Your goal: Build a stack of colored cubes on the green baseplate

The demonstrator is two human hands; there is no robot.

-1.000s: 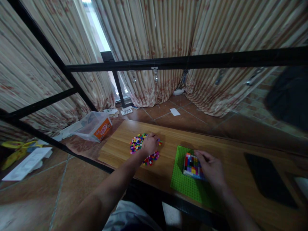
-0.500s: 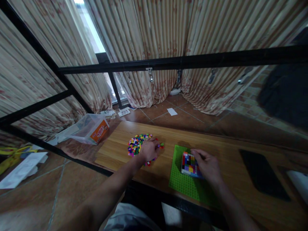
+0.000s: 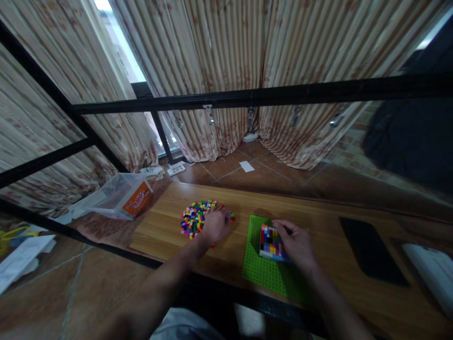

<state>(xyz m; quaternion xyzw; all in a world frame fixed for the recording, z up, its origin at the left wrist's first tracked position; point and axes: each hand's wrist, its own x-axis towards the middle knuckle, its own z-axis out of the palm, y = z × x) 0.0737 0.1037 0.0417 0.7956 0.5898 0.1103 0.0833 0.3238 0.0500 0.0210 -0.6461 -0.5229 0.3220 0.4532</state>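
A heap of small coloured bricks (image 3: 194, 218) lies on a wooden table (image 3: 226, 255). My left hand (image 3: 215, 224) rests on the heap's right side, fingers curled down among the bricks; what they hold is hidden. To the right lies a green baseplate (image 3: 264, 271) with a multicoloured brick block (image 3: 269, 242) built on it. My right hand (image 3: 295, 242) grips that block from its right side, fingers closed against it.
A black phone (image 3: 370, 250) lies flat at the table's right, a white object (image 3: 430, 269) beyond it. On the tiled floor at left lie a clear plastic box with an orange label (image 3: 122, 196) and papers. A black metal frame (image 3: 247, 97) crosses before striped curtains.
My left hand has drawn back toward me over the right side of the brick heap. My right hand stays on the block. The camera view has shifted, sliding the table leftward.
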